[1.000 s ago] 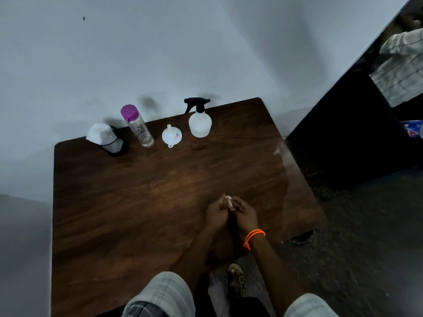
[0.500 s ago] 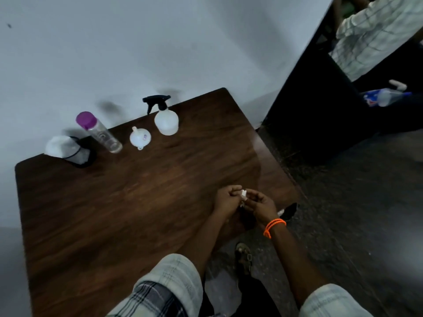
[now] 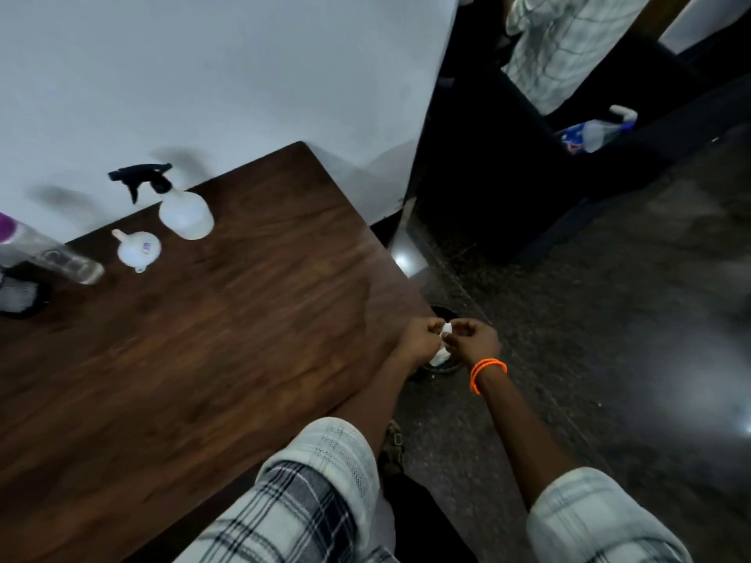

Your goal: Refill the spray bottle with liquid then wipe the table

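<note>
Spray bottle (image 3: 185, 211), the translucent white plastic one with a black trigger head, stands at the far edge of the dark brown wooden table (image 3: 227, 319), around 10 o'clock from the hands. Just beside it at its 8 o'clock lies a small white plastic funnel (image 3: 138, 249), and further left a clear bottle with a purple cap (image 3: 44, 253) leans in from the frame edge, with a black-and-white object (image 3: 20, 294) below it that's too blurry to identify. Nothing sits between those and the hands. Left hand (image 3: 420, 339) and right hand (image 3: 473, 343) are together past the table's right corner, fingers curled, both pinching a small crumpled white scrap (image 3: 445, 333). An orange band (image 3: 485, 371) circles the right wrist. Under the hands, a dark round bin (image 3: 443, 361) sits on the floor.
</note>
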Action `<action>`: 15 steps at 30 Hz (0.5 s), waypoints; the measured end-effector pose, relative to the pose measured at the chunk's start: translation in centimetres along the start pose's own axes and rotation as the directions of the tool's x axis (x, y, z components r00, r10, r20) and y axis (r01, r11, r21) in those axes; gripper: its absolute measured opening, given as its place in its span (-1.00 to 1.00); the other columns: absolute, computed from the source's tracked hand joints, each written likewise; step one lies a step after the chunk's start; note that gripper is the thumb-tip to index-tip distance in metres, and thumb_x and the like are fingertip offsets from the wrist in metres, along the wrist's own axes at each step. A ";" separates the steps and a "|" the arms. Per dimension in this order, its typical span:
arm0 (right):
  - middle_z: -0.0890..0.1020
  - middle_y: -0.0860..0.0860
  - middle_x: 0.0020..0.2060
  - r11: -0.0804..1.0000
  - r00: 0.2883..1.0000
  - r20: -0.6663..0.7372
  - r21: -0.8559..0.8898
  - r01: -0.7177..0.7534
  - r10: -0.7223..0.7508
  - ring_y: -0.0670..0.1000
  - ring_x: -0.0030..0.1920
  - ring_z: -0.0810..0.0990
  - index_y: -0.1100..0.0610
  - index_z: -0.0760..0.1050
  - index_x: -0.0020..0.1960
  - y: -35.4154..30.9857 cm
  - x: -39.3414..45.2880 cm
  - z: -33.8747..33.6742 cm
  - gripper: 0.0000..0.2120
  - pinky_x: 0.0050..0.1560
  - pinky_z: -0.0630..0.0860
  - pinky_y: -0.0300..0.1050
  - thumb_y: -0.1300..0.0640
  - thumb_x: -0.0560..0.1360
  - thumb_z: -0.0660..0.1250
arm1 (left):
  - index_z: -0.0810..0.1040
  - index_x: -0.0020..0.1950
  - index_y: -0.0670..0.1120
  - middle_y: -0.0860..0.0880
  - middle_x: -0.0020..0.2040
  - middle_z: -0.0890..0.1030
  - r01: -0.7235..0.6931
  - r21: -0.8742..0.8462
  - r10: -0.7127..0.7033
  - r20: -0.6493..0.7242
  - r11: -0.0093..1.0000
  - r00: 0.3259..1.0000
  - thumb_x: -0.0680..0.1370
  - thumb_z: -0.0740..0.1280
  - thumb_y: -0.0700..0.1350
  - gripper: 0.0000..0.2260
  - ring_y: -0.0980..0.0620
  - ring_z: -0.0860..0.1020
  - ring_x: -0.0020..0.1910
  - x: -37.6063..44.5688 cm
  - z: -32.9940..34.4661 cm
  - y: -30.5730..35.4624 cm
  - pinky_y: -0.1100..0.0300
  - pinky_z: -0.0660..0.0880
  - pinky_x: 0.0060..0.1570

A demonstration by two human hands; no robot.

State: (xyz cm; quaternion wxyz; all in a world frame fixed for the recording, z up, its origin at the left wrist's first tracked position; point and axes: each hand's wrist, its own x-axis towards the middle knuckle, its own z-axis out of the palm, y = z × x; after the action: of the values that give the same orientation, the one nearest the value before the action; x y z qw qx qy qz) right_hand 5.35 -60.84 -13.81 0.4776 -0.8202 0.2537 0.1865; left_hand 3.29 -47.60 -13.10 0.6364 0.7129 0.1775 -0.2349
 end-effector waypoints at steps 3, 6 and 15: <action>0.73 0.20 -0.08 0.995 0.998 -0.037 -0.091 0.042 -0.045 0.14 -0.09 0.70 0.11 0.67 -0.07 -2.6 -1.0 -2.4 -0.76 0.09 0.64 0.12 0.36 0.34 0.56 | 0.61 -0.17 -0.05 -0.05 -0.16 0.59 -0.015 0.119 0.013 0.013 0.993 1.000 0.44 0.29 -0.29 -0.83 0.04 0.51 -0.07 -0.3 1.6 2.8 0.11 0.44 0.00; 0.72 0.14 0.00 0.979 0.995 -0.038 -0.189 0.081 -0.089 0.09 0.01 0.68 0.17 0.68 0.12 -3.2 -0.3 -4.3 -0.67 0.11 0.55 -0.08 0.28 0.36 0.57 | 0.43 -0.24 0.17 0.07 -0.16 0.51 -0.037 0.223 0.042 -0.017 0.974 0.999 0.45 0.30 -0.13 -0.81 0.07 0.46 -0.02 -0.4 2.1 5.5 0.19 0.38 0.06; 0.73 0.15 0.06 0.946 0.989 0.021 -0.291 0.146 -0.146 0.13 0.12 0.68 0.16 0.66 0.19 -6.2 -0.5 -4.7 -0.65 0.18 0.51 -0.10 0.24 0.41 0.51 | 0.61 0.22 -0.13 -0.16 0.12 0.66 -0.100 0.457 0.249 -0.279 0.884 0.927 0.58 0.31 -0.18 -0.77 -0.15 0.61 0.11 -3.1 -1.0 5.2 0.12 0.48 0.13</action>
State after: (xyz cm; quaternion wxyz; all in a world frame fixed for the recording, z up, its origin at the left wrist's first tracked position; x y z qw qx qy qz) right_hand 8.95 -62.31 -7.00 0.3639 -0.8982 0.1621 0.1858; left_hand 3.74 -47.11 -7.02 0.4414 0.8789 0.1587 -0.0868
